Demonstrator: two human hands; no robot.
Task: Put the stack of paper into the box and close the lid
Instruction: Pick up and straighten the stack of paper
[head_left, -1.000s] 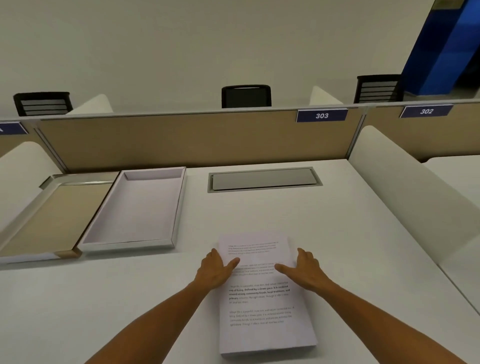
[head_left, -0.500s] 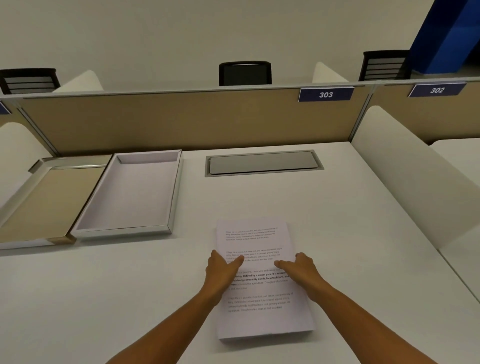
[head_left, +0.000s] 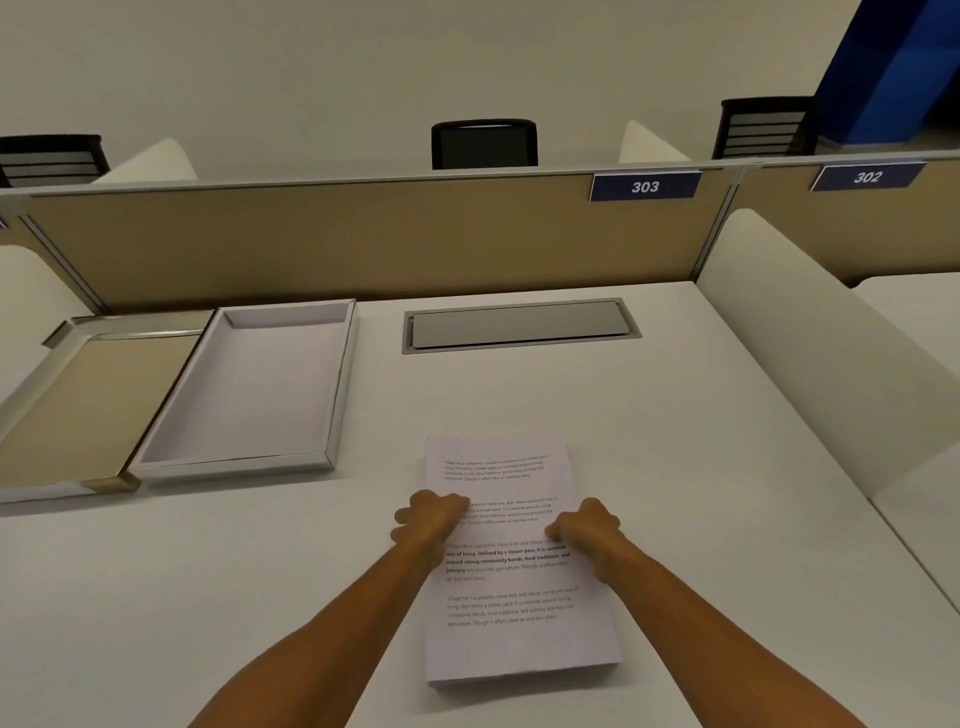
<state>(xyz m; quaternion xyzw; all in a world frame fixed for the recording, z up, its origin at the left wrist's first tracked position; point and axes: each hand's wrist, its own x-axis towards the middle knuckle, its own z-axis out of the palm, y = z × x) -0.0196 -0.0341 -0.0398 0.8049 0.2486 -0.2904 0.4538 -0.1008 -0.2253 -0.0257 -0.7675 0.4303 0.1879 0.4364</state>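
Head view: both hands' curled fingers (head_left: 434, 512) grip flat printed paper stack (head_left: 511, 634) edges.

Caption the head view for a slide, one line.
Both hands, left and right, grip the paper stack's long edges; open box and lid wait at left.

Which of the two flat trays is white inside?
The box, the tray nearer the stack of paper, is white inside. The lid, left of it, is tan inside.

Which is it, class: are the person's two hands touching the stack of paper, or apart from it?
Touching. The head view shows the left hand and right hand curled over opposite long edges of the stack of paper.
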